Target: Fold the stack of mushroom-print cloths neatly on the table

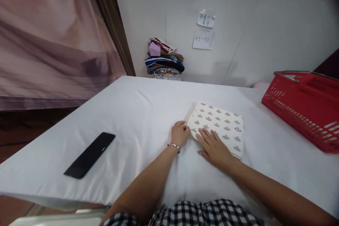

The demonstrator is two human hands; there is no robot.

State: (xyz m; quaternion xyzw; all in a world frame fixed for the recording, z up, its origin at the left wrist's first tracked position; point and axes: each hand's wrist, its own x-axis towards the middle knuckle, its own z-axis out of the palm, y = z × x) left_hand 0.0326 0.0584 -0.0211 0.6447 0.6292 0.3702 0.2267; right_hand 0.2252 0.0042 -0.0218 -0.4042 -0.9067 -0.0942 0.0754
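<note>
A folded cream cloth (225, 120) with grey and red printed motifs lies on the white-covered table (127, 113), right of the middle. My left hand (180, 134), with a bracelet at the wrist, has its fingers closed on the cloth's left corner. Flat on the cloth's lower left part rests my right hand (214, 147), its fingers spread.
A long black flat object (90, 155) lies on the table's left side. At the right edge stands a red plastic basket (307, 106). Folded fabrics (165, 58) are stacked by the wall beyond the table, near two paper signs (202, 39). A pink curtain hangs at left.
</note>
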